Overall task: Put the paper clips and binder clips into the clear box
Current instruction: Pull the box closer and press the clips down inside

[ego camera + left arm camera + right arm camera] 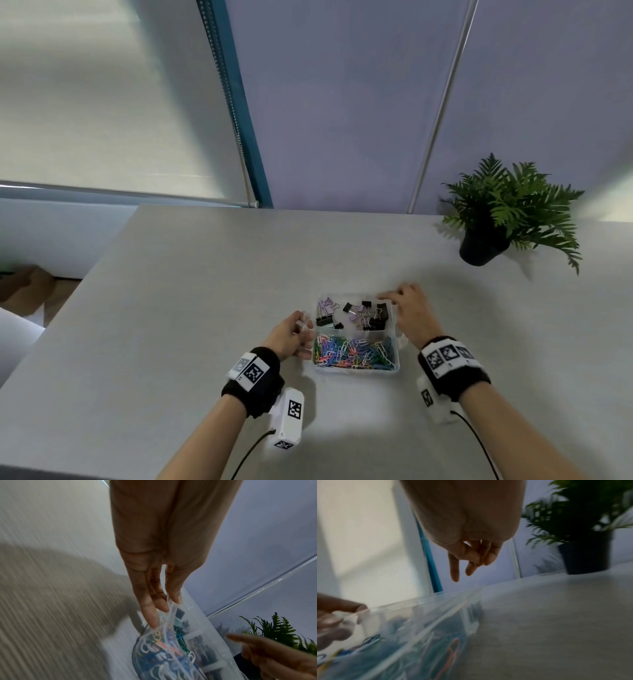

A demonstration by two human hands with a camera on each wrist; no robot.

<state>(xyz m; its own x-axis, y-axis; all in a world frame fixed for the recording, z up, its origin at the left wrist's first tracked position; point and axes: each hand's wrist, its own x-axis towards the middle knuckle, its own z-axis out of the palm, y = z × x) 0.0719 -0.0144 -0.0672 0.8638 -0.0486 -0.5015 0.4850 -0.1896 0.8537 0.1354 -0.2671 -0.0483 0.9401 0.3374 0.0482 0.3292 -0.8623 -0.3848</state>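
A clear box (356, 370) stands on the grey table in front of me. Its far compartment holds black and purple binder clips (352, 313). The near one holds many coloured paper clips (356, 353). My left hand (305, 329) is at the box's left side, and thumb and fingers pinch a clear plastic latch (169, 607) there. My right hand (390, 298) hovers at the box's far right corner. In the right wrist view its fingers (455, 573) hang loosely curled just above the rim and hold nothing. Both wrist views are blurred.
A potted fern (507, 212) in a black pot stands at the table's far right, close to the wall. The table (205, 291) ends at a slanted left edge, with floor and a window blind beyond it.
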